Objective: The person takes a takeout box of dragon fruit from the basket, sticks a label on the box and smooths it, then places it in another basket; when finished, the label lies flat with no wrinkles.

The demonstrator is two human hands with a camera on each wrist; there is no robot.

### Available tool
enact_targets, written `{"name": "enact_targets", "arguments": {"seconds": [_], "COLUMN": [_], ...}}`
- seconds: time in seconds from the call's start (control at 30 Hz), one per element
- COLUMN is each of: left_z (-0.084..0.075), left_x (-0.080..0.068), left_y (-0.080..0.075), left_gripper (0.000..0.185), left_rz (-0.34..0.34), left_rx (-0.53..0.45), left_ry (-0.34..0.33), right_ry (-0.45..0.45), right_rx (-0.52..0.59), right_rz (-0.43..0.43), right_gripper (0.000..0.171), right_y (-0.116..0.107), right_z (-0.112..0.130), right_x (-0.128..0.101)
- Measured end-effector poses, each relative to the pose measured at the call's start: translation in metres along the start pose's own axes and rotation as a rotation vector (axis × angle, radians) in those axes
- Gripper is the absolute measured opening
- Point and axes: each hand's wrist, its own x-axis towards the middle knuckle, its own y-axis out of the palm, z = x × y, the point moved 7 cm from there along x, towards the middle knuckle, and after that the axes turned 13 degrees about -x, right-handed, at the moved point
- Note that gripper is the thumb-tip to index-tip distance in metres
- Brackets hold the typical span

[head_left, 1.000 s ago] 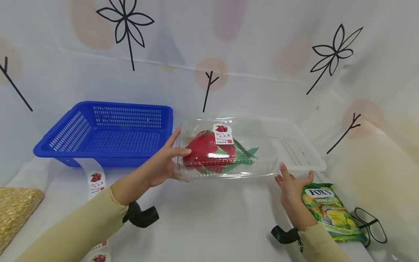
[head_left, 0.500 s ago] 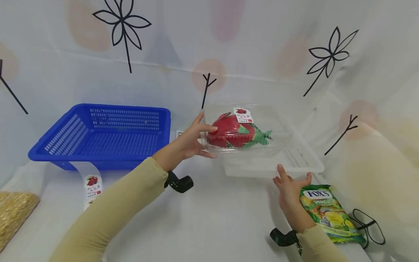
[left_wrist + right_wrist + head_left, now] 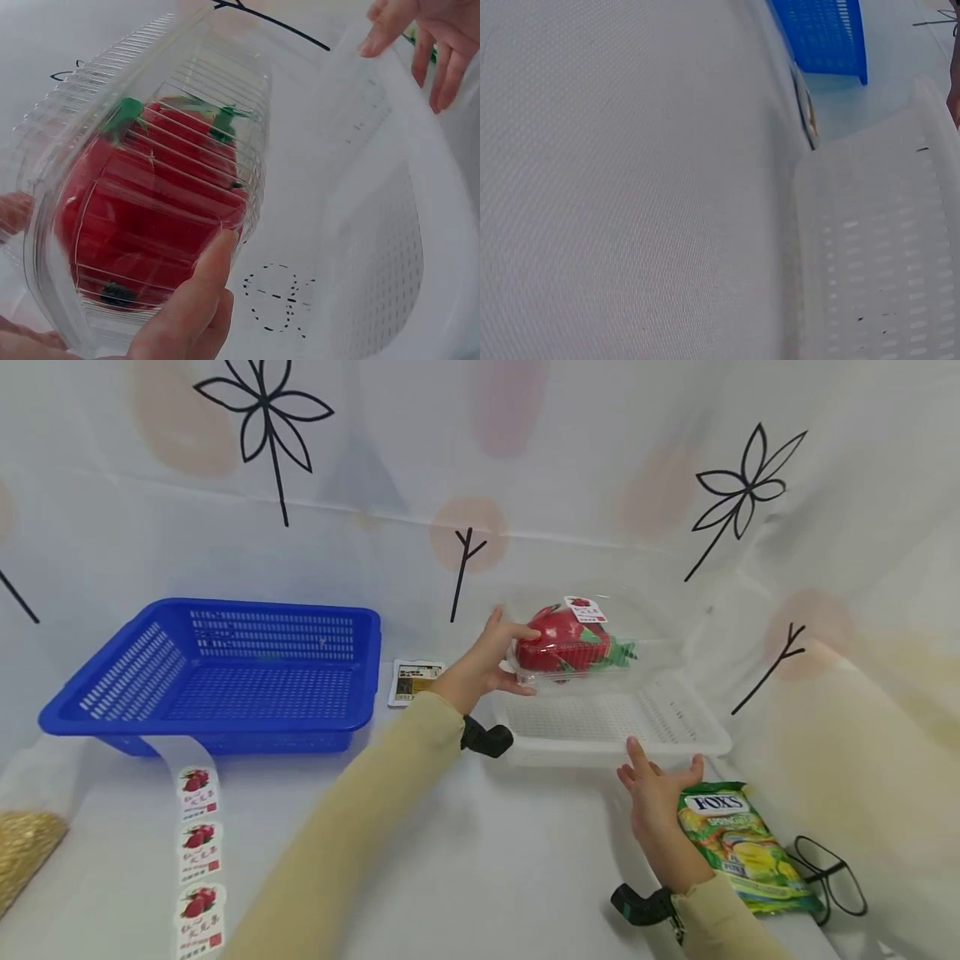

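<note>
In the head view, my left hand point(image 3: 487, 660) grips the left end of a clear plastic clamshell box point(image 3: 652, 647), thumb on the near side. Inside lies a red dragon fruit point(image 3: 555, 639) with green leaf tips; a white label point(image 3: 585, 609) is stuck on the lid. The box hangs tilted over the back of a white slotted basket point(image 3: 600, 752). In the left wrist view, fingers point(image 3: 187, 307) press against the ribbed box wall. My right hand point(image 3: 656, 802) is at the basket's front right, fingers extended, one fingertip point(image 3: 371, 46) on the rim.
A blue slotted basket point(image 3: 210, 727) stands at the left, a strip of fruit labels point(image 3: 200, 852) hanging before it. A small printed packet point(image 3: 415, 680) lies between the baskets. A green candy bag point(image 3: 742, 852), wire-framed glasses point(image 3: 832, 877) and a bag of yellow grains point(image 3: 26, 856) lie at the sides.
My left hand has carried the boxed dragon fruit rightward and back, over the white basket. The small packet has come into sight. My right hand has stayed at the basket's rim.
</note>
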Motion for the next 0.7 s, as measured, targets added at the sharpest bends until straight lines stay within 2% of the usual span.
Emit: {"name": "enact_targets", "arguments": {"seconds": [0.2, 0.3, 0.47, 0.57, 0.7], "left_z": [0.020, 0.027, 0.038, 0.044, 0.051], "left_x": [0.020, 0.030, 0.042, 0.046, 0.050], "left_y": [0.019, 0.023, 0.018, 0.013, 0.011], "left_gripper": [0.084, 0.085, 0.085, 0.085, 0.084], "left_rz": [-0.016, -0.038, -0.099, -0.113, -0.080], "left_rx": [0.031, 0.036, 0.034, 0.050, 0.103], "left_ry": [0.001, 0.013, -0.008, -0.027, -0.056], "right_ry": [0.000, -0.016, -0.027, -0.032, -0.057], "right_rx": [0.025, 0.052, 0.081, 0.079, 0.071], "right_rz": [-0.007, 0.009, 0.041, 0.047, 0.037], "right_gripper": [0.116, 0.116, 0.112, 0.109, 0.107], "right_y": [-0.005, -0.004, 0.002, 0.004, 0.003], "right_z": [-0.001, -0.001, -0.002, -0.002, 0.001], "right_x": [-0.001, -0.002, -0.005, -0.005, -0.004]}}
